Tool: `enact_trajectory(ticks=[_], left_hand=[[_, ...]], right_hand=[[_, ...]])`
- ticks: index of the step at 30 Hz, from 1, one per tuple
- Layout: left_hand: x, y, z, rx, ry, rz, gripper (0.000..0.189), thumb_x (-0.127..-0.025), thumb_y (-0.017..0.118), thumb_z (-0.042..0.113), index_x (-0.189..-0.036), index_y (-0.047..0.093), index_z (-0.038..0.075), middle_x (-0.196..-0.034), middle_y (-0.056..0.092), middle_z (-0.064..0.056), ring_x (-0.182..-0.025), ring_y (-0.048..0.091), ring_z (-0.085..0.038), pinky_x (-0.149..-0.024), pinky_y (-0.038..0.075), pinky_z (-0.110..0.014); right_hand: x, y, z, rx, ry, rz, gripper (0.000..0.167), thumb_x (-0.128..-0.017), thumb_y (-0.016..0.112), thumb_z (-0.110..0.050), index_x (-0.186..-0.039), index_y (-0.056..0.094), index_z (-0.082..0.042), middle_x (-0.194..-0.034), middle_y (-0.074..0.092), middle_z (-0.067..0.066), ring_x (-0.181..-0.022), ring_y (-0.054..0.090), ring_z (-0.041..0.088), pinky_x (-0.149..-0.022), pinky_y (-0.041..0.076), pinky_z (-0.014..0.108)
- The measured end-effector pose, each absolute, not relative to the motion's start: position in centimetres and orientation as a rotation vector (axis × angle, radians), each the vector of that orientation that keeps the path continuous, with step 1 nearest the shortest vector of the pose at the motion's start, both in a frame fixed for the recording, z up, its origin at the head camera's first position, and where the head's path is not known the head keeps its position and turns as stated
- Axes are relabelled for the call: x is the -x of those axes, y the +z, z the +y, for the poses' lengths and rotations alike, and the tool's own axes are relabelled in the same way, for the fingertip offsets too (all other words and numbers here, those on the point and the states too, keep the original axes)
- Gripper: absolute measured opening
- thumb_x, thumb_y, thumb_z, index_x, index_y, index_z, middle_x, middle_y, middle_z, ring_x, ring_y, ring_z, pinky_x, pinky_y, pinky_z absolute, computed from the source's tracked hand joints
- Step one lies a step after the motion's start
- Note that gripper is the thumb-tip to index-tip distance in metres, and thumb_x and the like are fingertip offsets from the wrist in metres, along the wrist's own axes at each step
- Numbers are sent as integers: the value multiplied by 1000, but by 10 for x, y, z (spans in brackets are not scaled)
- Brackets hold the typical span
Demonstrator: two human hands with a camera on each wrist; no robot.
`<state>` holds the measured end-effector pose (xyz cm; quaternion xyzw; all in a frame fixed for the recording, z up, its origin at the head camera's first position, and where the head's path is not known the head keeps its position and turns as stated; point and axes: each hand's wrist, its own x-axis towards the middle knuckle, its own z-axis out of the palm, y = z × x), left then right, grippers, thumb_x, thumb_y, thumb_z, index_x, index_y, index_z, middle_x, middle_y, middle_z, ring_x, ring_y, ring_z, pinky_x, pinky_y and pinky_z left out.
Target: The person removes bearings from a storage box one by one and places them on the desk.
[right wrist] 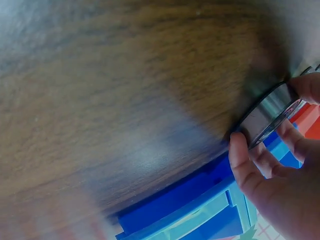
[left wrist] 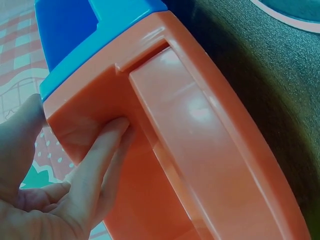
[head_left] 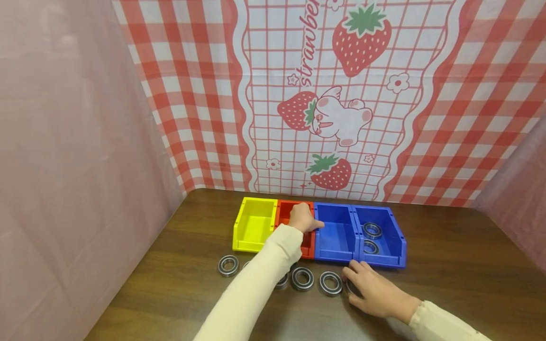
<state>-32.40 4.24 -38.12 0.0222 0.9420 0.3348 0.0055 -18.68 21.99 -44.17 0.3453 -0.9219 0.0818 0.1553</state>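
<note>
My left hand (head_left: pixel 304 219) is at the red bin (head_left: pixel 308 247), in the row between the yellow bin and a blue one. In the left wrist view its fingers press inside the red bin's side wall, with the thumb on the other side at the blue bin's edge, pinching the wall. On the table before the right-hand blue bin (head_left: pixel 396 260), my right hand (head_left: pixel 377 294) holds a ball bearing (right wrist: pixel 270 112) by its rim between thumb and fingers. That bearing is mostly hidden by the hand in the head view.
Several bearings line the table in front of the bins, among them one at the left (head_left: pixel 228 265) and one beside my right hand (head_left: pixel 330 283). Two bearings (head_left: pixel 372 230) lie in the right-hand blue bin. A yellow bin (head_left: pixel 251 246) ends the row; a checked cloth (head_left: pixel 204 118) hangs behind.
</note>
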Motion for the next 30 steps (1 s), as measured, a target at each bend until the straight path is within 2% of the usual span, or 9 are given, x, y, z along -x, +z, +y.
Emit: enact_trajectory(ticks=[6, 10, 15, 20, 26, 30], left_hand=[[322, -386, 44, -64, 1052, 2909, 40, -69, 86, 30, -87, 66, 1, -72, 66, -8, -52, 56, -15, -47, 45, -23], [324, -385, 43, -72, 1042, 2906, 41, -69, 86, 31, -88, 67, 1, -75, 68, -9, -54, 57, -15, -48, 46, -23], [330, -380, 42, -74, 1018, 2917, 39, -70, 86, 31, -87, 67, 1, -74, 69, -9, -50, 58, -15, -47, 47, -22], [331, -372, 42, -74, 999, 2913, 37, -71, 85, 29, -86, 65, 2, -73, 67, -9, -47, 56, -14, -46, 47, -22], [329, -377, 43, -56, 1016, 2895, 36, -71, 85, 29, -84, 66, 2, -72, 67, -9, -45, 56, -15, -45, 47, -23], [328, -379, 44, -55, 1023, 2898, 37, -71, 85, 30, -86, 67, 2, -74, 67, -9, -46, 56, -14, -46, 47, -23]], right_hand=[[182, -444, 225, -1029, 261, -2673, 34, -70, 78, -19, -98, 58, -18, -92, 48, -8, -83, 45, 9, -67, 46, 29], [184, -423, 229, -1087, 269, -2736, 42, -69, 81, -20, -104, 59, -16, -96, 52, -6, -87, 49, 11, -72, 47, 30], [200, -381, 239, -1093, 230, -2860, 35, -65, 82, -17, -92, 59, -16, -90, 53, -2, -86, 51, 16, -72, 46, 34], [222, -349, 253, -985, 196, -3022, 30, -66, 82, -19, -83, 59, -12, -81, 54, 0, -75, 50, 15, -66, 43, 30], [250, -341, 263, -816, 232, -3131, 29, -68, 80, -16, -86, 61, -4, -72, 51, 2, -68, 44, 13, -61, 39, 27], [262, -352, 263, -721, 250, -3132, 30, -67, 80, -17, -84, 60, -2, -72, 58, 6, -67, 50, 15, -62, 44, 30]])
